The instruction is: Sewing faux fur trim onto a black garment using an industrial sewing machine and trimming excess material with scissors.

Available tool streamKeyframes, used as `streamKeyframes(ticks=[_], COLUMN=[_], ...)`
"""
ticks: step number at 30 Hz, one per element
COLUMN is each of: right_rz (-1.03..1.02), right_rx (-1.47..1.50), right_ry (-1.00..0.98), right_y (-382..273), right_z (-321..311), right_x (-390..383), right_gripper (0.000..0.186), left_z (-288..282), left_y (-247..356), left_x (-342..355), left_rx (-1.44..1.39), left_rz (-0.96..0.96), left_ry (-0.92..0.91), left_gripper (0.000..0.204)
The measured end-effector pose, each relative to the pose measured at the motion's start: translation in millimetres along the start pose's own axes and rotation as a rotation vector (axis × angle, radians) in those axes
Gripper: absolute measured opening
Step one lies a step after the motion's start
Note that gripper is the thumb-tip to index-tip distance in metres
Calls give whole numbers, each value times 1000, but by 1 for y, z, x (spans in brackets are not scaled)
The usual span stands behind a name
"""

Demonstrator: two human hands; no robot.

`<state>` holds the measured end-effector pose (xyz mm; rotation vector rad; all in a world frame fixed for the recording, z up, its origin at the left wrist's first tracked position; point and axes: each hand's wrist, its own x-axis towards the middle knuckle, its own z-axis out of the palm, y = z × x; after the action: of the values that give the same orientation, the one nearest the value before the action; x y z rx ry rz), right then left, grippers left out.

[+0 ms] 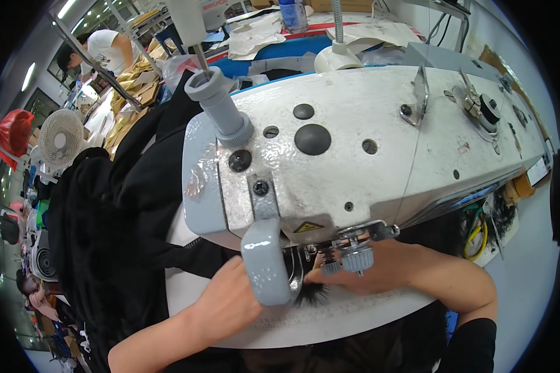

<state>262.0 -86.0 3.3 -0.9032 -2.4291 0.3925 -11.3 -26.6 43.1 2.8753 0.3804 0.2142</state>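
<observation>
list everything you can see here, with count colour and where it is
sewing machine: one, white and grey, fills the middle of the view
black fabric: one heap, left of the machine, running in under its head
black furry piece: one, under the machine head, between the two hands
sewing table: one, white, beneath the hands
electric fan: one, white, far left
red bag: one, left edge
bottle: one, blue, top centre on the far bench
co-worker in a white shirt: one, top left
left hand: on the table by the black fabric
right hand: under the machine head, fingers at the furry piece
</observation>
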Motion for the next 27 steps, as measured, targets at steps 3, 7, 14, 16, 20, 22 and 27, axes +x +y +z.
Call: streamKeyframes(ticks=[3, 7, 14, 16, 20, 22, 27], right_rz=[131, 302, 433, 314, 151, 208, 127], right_rx=[375, 291, 255, 204, -137, -118, -348], right_ry=[-147, -226, -20, 50, 151, 157, -133], right_y=[1, 18, 22, 28, 11, 7, 1], right_z=[-15, -20, -7, -2, -4, -4, -6], right_x=[6, 14, 14, 7, 12, 11, -5], right_gripper=[27, 25, 22, 23, 18, 14, 25], left_z=[-26, -29, 3, 17, 15, 28, 19], left_y=[5, -15, -45, -51, -19, -20, 1], left_x=[2, 20, 16, 12, -8, -12, -8], left_rx=[-260, -387, 47, 144, 283, 426, 530], left_rz=[-227, -351, -97, -15, -38, 64, 71], left_ry=[-269, -221, 194, 231, 165, 51, -214], left_gripper=[31, 29, 33, 33, 33, 35, 30])
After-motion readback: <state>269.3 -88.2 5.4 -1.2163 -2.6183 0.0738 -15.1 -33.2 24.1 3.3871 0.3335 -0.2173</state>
